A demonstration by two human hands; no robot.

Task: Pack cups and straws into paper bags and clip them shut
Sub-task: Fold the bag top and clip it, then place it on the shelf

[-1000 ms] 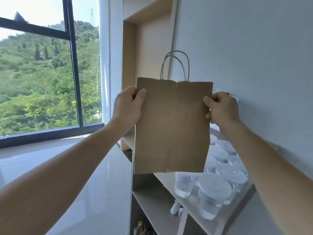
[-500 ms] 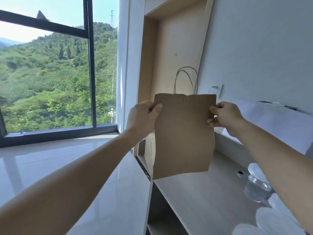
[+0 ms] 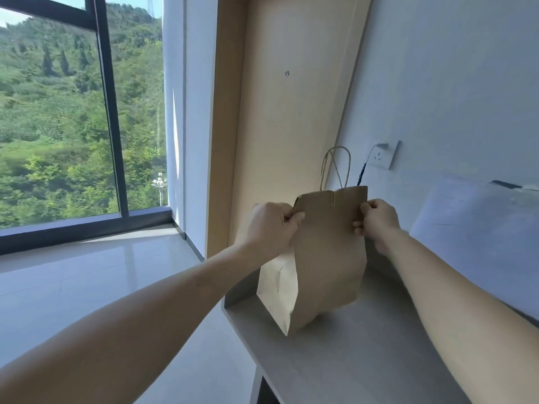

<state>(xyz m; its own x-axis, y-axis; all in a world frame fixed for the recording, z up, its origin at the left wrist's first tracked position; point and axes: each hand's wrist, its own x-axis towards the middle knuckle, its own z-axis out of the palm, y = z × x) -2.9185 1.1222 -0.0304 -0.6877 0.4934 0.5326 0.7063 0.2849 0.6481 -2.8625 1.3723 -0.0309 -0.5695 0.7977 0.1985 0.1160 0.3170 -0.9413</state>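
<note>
The bag (image 3: 329, 258) rests upright on the bench (image 3: 364, 360), with a clip (image 3: 332, 199) on its top edge. The left hand (image 3: 268, 228) pinches its top left corner, and the right hand (image 3: 379, 220) pinches the top right one.

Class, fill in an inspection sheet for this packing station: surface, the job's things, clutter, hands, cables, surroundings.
Surface: grey desk top, set against the wall.
Job's things: brown paper bag upright, base at the desk top, contact unclear; top pressed flat, small clip at its edge; handles stick up. Cups and straws: nothing seen.
Clutter: pale sheet at right, unclear what it is.
Hands: left hand and right hand grip the bag's upper corners, fingers curled.
Cables: thin cable hangs from the wall socket behind the bag.
Surroundings: window, glossy floor, wooden panel.
</note>
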